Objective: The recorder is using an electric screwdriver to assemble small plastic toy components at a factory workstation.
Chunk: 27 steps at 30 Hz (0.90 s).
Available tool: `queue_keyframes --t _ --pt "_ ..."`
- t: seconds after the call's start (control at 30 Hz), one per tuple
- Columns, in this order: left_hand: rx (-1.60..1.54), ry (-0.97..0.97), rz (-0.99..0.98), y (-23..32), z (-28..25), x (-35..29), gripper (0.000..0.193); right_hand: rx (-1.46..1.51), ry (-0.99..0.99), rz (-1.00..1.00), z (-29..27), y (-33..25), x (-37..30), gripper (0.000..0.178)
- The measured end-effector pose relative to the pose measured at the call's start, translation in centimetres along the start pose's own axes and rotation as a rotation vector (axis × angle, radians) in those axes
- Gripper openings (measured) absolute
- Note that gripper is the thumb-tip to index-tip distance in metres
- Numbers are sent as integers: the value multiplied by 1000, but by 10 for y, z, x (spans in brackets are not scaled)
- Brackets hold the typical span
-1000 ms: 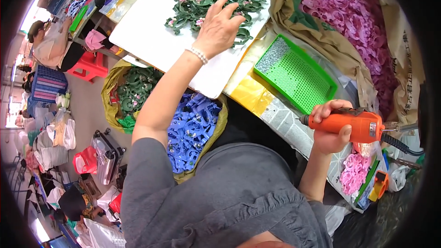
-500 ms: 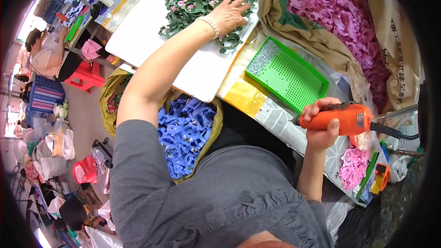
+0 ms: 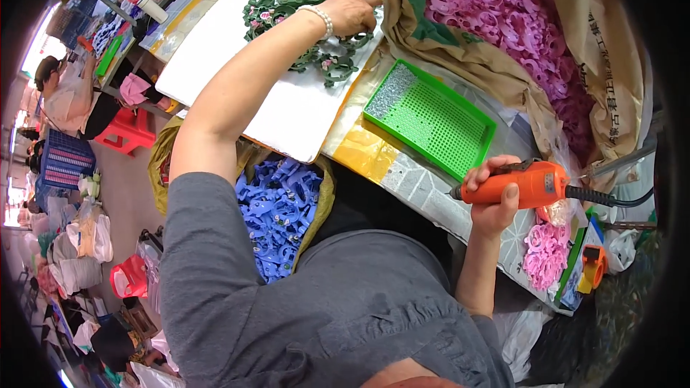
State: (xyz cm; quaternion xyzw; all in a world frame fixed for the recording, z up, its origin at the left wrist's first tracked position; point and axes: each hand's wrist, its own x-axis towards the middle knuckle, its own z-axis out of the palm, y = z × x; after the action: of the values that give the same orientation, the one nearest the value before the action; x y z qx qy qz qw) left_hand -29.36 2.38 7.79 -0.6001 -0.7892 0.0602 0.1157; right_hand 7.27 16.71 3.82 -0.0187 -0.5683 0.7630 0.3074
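Note:
Fingers stretched and apart, my left hand (image 3: 350,13) rests over the far right part of a heap of dark green strap-like pieces (image 3: 268,8) with small pink figures on them. These lie on a white board (image 3: 215,47); whether a piece is under my fingertips cannot be made out. My right hand (image 3: 496,208) is wrapped round an orange electric screwdriver (image 3: 523,185), held level with its dark tip to the left and a black cable at its right end. Just beyond the tip stands a green perforated tray (image 3: 438,126), with many small silvery parts gathered at its far left end.
A brown sack (image 3: 503,75) of pink-purple pieces (image 3: 496,14) stands at the far right. Blue pieces (image 3: 280,208) fill a yellow-green sack (image 3: 325,205) below the board. Light pink pieces (image 3: 545,255) and an orange tape dispenser (image 3: 593,269) are at right. Another person (image 3: 68,97) sits at left.
My left hand has slid toward the board's far right edge, and the green pieces under it have shifted. The screwdriver stays in my right hand. The whole view has moved slightly.

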Motion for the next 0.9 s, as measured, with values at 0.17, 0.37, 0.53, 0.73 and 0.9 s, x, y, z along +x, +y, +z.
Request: queue_keyframes --t 0.17,0.37,0.53,0.73,0.9 --pt "-129 234 47 7 -11 -5 15 82 32 22 5 -2 0 51" --pt "-558 108 -207 60 -38 -33 19 1 -29 14 1 0 4 50" --pt "-1176 54 -355 101 -13 -72 13 35 -55 -2 1 0 22 50" --pt "-1988 4 -771 173 20 -111 25 116 -59 -82 3 18 54 31" --pt "-2281 176 -802 208 24 -122 35 37 21 -40 3 38 64 38"
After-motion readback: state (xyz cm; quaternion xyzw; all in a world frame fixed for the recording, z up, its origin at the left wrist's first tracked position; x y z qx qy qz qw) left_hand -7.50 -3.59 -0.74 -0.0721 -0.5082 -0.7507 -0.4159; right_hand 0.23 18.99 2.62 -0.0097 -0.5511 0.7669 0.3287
